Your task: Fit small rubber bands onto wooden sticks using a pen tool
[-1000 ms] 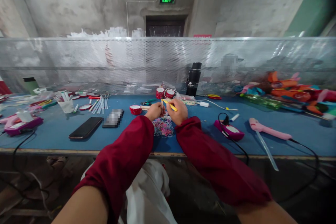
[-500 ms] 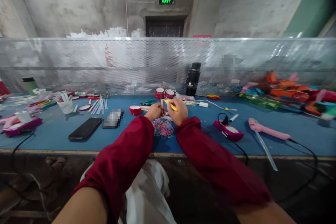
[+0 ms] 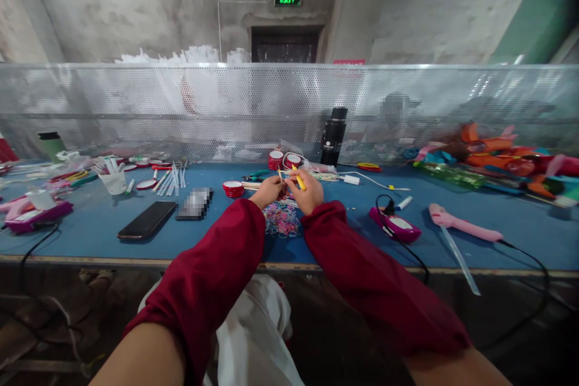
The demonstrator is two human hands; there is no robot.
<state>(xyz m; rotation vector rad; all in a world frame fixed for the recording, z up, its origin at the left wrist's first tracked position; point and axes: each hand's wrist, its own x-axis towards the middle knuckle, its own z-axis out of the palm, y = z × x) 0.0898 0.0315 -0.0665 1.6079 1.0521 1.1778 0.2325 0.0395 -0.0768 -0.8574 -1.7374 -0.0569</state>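
My right hand (image 3: 309, 192) is closed round a slim yellow pen-like tool (image 3: 300, 181), its exact kind too small to make out. My left hand (image 3: 268, 192) is closed in a pinch, with a thin pale wooden stick (image 3: 280, 175) standing up from its fingertips. Both hands meet above the blue table, fingertips close together. Just below them lies a heap of small multicoloured rubber bands (image 3: 281, 221). Beside my left hand sits a red-and-white round drum-like piece (image 3: 233, 189). The lower end of the stick is hidden by my fingers.
Two phones (image 3: 147, 221) and a cup of white sticks (image 3: 112, 183) are at left. A black flask (image 3: 333, 136) stands behind my hands. On the right are a purple device (image 3: 395, 225), a pink glue gun (image 3: 465, 224) with its cord, and a colourful pile (image 3: 506, 154).
The yellow tool has turned in my right hand from slanting left toward the stick to a steeper angle, its end now raised. My left hand stays nearly in place.
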